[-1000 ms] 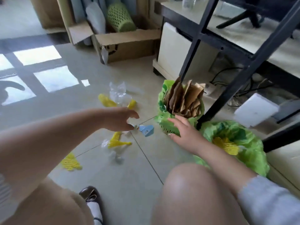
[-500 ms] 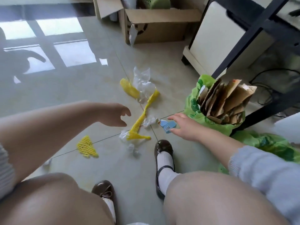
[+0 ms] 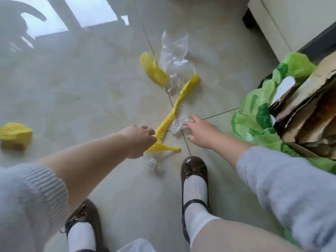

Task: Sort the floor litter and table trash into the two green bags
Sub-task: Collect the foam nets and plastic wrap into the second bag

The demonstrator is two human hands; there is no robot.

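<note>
Yellow ribbed foam net [image 3: 174, 108], clear plastic wrap [image 3: 174, 57], green bag [image 3: 254, 115], brown shoes [image 3: 193, 165].

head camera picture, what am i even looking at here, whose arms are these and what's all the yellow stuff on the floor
There is no machine here. A person wears a wide-angle camera on the head, so you look down along their own arms, knees and brown shoes to a pale tiled floor.

Both hands reach for litter. The left hand is on the near end of a long twisted yellow foam net; its fingers seem to close on it, though the fingertips are hidden. The right hand has its fingers stretched out to a small crumpled clear plastic scrap, touching but not yet holding it.

Further out lie another yellow net and a larger clear plastic bag; one more yellow net lies far left. At the right stands a green bag stuffed with brown cardboard.
</note>
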